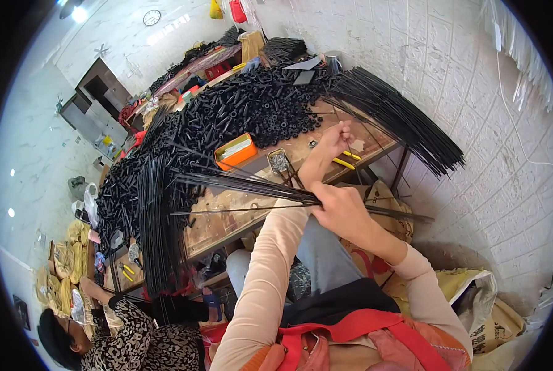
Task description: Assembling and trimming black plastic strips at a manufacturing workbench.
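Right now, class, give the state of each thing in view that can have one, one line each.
right hand, closed around black rods
black rods, bunched at the hand, spreading leftward
left hand, fingers curled, grip unclear
orange box, open, white contents showing
yellow-handled pliers, lying with handles apart
small black parts, heaped loose
overhead light, lit
wall clock, hanging

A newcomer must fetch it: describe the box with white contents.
On the brown table, find the heap of black parts. At its near edge, left of the left hand, sits an open box; its bright orange walls stand out from the parts and smaller tin beside it.
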Available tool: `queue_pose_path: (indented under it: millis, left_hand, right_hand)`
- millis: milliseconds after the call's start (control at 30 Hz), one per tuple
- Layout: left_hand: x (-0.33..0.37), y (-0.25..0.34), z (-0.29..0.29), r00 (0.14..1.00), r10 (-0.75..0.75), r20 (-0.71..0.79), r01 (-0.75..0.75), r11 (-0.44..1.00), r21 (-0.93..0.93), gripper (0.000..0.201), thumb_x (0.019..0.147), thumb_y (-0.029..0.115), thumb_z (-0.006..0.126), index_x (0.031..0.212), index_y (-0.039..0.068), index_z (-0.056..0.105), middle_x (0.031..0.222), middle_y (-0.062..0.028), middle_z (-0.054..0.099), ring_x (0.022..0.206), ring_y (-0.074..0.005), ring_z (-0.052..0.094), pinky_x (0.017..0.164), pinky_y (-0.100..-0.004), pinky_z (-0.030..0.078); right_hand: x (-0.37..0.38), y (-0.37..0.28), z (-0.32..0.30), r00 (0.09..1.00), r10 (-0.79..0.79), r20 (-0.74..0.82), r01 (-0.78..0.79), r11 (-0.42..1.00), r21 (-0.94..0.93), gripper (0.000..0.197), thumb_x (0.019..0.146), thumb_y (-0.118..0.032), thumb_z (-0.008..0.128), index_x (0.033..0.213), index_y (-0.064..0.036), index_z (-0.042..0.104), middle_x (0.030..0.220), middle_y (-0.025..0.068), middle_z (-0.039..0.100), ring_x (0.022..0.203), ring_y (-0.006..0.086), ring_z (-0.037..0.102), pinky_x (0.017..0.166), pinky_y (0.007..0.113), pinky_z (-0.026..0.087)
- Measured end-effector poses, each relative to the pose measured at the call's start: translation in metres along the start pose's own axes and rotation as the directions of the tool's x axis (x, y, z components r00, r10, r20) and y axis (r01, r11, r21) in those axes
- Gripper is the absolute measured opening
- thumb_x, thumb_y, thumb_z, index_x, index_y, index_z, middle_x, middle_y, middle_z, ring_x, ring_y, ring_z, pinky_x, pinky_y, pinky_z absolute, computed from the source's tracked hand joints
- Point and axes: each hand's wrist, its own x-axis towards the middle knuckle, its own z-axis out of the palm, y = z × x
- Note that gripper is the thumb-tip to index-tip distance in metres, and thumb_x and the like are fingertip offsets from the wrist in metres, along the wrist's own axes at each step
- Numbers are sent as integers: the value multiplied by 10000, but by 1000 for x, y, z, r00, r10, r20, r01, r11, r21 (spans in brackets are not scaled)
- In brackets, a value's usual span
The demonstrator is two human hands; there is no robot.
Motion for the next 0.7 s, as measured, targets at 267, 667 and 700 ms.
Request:
queue_pose_path:
  millis: [267,667,700]
  left_hand:
    - [17,-13,-5,932,174,-319,-86,958,273,258,944,106,456,1173,-7,493,736,-96,529,610,-202,520,577,-332,470]
    - [-200,-13,57,992,124,-31,-99,897,431,370,1022,274,432,1286,27,512,1097,-114,653,1020,-210,623,868,-320,506]
    - [-220,-12,79,992,96,87,-125,880,459,379,1026,305,429,1274,33,517,1099,-106,652,1031,-197,622,868,-314,507]
  right_hand:
    - [-43,27,-96,761,545,353,-615,429,662,182,885,-180,672,818,-93,527,610,-59,462,483,41,405,421,229,292]
    - [32,83,-120,843,462,275,-355,93,930,177,996,-216,484,1023,-42,505,699,-58,353,553,40,297,486,208,256]
    - [43,70,-101,863,459,211,-308,147,940,165,1002,-199,473,1026,-38,505,703,-55,360,563,40,309,492,206,266]
